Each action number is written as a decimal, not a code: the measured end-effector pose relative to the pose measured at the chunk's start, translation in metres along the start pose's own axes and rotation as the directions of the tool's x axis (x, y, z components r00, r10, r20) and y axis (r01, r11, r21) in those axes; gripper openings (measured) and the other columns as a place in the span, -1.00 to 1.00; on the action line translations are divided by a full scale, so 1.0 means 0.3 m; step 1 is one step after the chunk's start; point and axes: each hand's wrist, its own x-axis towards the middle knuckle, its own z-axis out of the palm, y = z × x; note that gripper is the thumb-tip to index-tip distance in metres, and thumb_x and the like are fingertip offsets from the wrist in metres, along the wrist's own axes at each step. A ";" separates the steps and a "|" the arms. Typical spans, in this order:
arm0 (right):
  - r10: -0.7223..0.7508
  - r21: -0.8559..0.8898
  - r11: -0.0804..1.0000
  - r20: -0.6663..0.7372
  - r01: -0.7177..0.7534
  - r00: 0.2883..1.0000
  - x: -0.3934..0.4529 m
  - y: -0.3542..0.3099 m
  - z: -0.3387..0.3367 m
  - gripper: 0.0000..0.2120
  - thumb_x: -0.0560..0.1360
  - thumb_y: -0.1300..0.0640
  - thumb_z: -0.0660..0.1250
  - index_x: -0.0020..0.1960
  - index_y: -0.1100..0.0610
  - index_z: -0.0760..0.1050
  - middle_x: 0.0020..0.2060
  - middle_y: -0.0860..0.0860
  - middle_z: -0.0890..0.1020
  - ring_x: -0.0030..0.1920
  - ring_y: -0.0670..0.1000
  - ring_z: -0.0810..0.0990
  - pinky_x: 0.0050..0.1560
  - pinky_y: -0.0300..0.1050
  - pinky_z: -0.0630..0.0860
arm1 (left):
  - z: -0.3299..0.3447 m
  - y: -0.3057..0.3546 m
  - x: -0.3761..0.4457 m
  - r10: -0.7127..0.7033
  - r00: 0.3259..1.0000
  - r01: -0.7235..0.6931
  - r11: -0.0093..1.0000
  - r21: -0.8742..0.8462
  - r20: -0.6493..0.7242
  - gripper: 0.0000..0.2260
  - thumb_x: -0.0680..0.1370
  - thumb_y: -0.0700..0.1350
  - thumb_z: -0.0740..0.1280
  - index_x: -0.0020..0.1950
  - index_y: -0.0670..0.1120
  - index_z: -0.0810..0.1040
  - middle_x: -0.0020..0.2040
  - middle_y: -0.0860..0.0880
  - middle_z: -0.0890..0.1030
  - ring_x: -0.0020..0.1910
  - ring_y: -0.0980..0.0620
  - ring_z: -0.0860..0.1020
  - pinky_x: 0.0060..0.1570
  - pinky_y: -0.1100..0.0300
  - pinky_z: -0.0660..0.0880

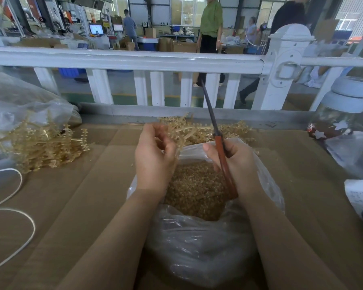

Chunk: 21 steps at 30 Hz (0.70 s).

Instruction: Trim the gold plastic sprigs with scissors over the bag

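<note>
A clear plastic bag (199, 248) lies open at the table's near middle, filled with small gold trimmed pieces (197, 191). My left hand (155, 155) hovers over the bag's far left rim, fingers curled around a gold plastic sprig (184, 130) that juts up and right. My right hand (237, 162) grips scissors (218, 139) with red-brown handles; the dark blades are together and point up and away. More gold sprigs (237, 127) lie heaped just behind the bag.
A pile of gold sprigs (40, 143) spills from another clear bag (19, 97) at the left. White cord (15, 208) loops on the cardboard-covered table. A white railing (134, 59) runs behind. A glass jar (344, 114) and papers sit right. People stand beyond.
</note>
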 end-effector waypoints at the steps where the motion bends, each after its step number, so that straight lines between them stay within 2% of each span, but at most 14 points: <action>1: -0.006 -0.002 1.000 0.034 0.006 0.999 -0.002 -0.003 -0.002 -0.57 0.51 -0.05 0.44 -0.37 0.24 0.49 -0.49 0.20 0.48 -0.48 0.10 0.44 -0.36 -0.01 0.45 | 0.000 -0.004 0.002 0.007 1.000 -0.007 1.000 0.015 -0.030 -0.76 0.56 -0.28 0.27 0.00 0.08 0.42 -0.22 0.10 0.52 -0.30 0.08 0.51 -0.24 0.03 0.54; 3: 0.014 0.033 0.999 0.120 -0.018 0.993 -0.004 -0.007 0.002 -0.60 0.44 -0.14 0.43 -0.37 0.15 0.48 -0.51 0.06 0.47 -0.48 -0.02 0.44 -0.36 -0.16 0.43 | -0.001 -0.010 0.006 0.010 0.996 -0.005 0.999 0.050 -0.084 -0.80 0.56 -0.29 0.27 0.04 0.00 0.40 -0.20 0.13 0.48 -0.30 0.16 0.46 -0.22 0.16 0.49; 7: 0.042 0.005 0.999 0.219 -0.044 0.975 -0.005 -0.006 0.011 -0.47 0.33 -0.24 0.41 -0.26 0.27 0.50 -0.44 0.03 0.50 -0.41 -0.02 0.47 -0.30 -0.21 0.46 | -0.009 -0.023 0.019 -0.063 0.987 0.074 0.995 0.073 -0.149 -0.85 0.59 -0.27 0.21 0.07 -0.05 0.34 -0.16 0.11 0.43 -0.25 0.22 0.46 -0.22 0.40 0.38; 9: 0.054 0.017 0.998 0.224 -0.059 0.973 -0.005 -0.011 0.006 -0.55 0.33 -0.23 0.42 -0.27 0.19 0.52 -0.46 -0.02 0.51 -0.42 -0.05 0.48 -0.31 -0.24 0.47 | -0.015 -0.032 0.031 -0.137 0.973 0.153 0.985 0.078 -0.184 -0.87 0.61 -0.26 0.19 0.09 -0.06 0.33 -0.14 0.10 0.42 -0.23 0.33 0.46 -0.22 0.48 0.38; 12: 0.092 0.041 0.994 0.188 -0.101 0.978 -0.003 -0.020 0.001 -0.66 0.40 -0.15 0.43 -0.28 0.13 0.54 -0.49 -0.03 0.52 -0.45 -0.09 0.49 -0.35 -0.32 0.45 | -0.019 -0.033 0.031 -0.177 0.969 0.193 0.978 0.081 -0.171 -0.90 0.63 -0.23 0.17 0.10 -0.06 0.32 -0.12 0.07 0.44 -0.23 0.30 0.46 -0.23 0.45 0.40; 14: 0.134 0.079 0.986 0.154 -0.147 0.979 -0.002 -0.028 -0.003 -0.74 0.48 -0.04 0.44 -0.19 0.16 0.60 -0.46 0.01 0.57 -0.51 -0.17 0.48 -0.42 -0.40 0.40 | -0.010 -0.024 0.019 -0.143 0.983 0.154 0.983 0.099 -0.115 -0.87 0.61 -0.25 0.19 0.09 -0.04 0.32 -0.15 0.08 0.44 -0.24 0.25 0.47 -0.22 0.40 0.41; 17: 0.165 0.107 0.978 0.128 -0.179 0.978 -0.005 -0.043 -0.008 -0.78 0.52 0.02 0.41 -0.06 0.20 0.65 -0.35 0.10 0.66 -0.54 -0.22 0.48 -0.48 -0.43 0.37 | 0.009 -0.007 -0.005 -0.066 0.998 0.063 0.986 0.156 0.013 -0.85 0.59 -0.24 0.23 0.08 -0.02 0.35 -0.13 0.04 0.49 -0.19 0.13 0.48 -0.13 0.21 0.44; 19: 0.154 0.070 0.984 0.107 -0.162 0.982 -0.006 -0.047 -0.004 -0.76 0.52 0.02 0.42 -0.05 0.22 0.66 -0.29 0.11 0.70 -0.51 -0.20 0.52 -0.44 -0.42 0.40 | 0.020 -0.001 -0.020 0.011 0.995 -0.030 0.980 0.196 0.094 -0.85 0.58 -0.26 0.25 0.10 -0.06 0.40 -0.04 -0.01 0.52 -0.16 0.07 0.48 -0.10 0.20 0.43; 21: 0.129 0.015 0.991 0.084 -0.131 0.988 -0.004 -0.049 0.005 -0.77 0.51 0.03 0.44 -0.08 0.20 0.67 -0.26 0.09 0.71 -0.37 -0.11 0.62 -0.31 -0.38 0.49 | 0.027 0.002 -0.031 0.092 0.985 -0.124 0.966 0.227 0.145 -0.83 0.55 -0.29 0.27 0.13 -0.14 0.44 -0.02 -0.01 0.49 -0.16 0.10 0.44 -0.14 0.21 0.38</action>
